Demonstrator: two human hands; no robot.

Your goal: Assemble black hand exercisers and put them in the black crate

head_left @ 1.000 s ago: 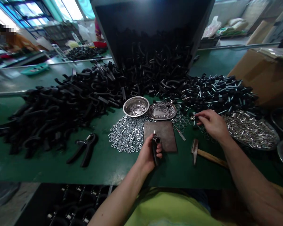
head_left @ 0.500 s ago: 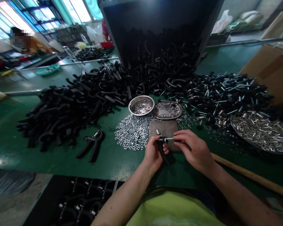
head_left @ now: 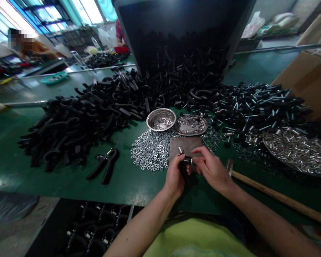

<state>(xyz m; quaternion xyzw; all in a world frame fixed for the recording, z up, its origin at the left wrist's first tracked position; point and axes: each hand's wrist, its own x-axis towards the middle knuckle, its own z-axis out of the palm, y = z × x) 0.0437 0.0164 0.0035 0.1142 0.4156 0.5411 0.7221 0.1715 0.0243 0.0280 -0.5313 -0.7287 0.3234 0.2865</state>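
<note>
Black handle (head_left: 187,160): clamps it in left hand (head_left: 176,175) at near part of plate (head_left: 175,142), touches its silver end (head_left: 192,161) with bent right hand (head_left: 210,168), cannot tell whether gripping; angles forearms (head_left: 146,221) inward. Has nuts (head_left: 149,151) leftward, hammer (head_left: 267,192) rightward, dishes (head_left: 160,112) beyond.

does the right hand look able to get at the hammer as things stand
Probably yes: the hammer lies close by the right hand, with nothing seen on it. That hand is at the black part in the left hand, though, and would likely have to leave it first.
</note>
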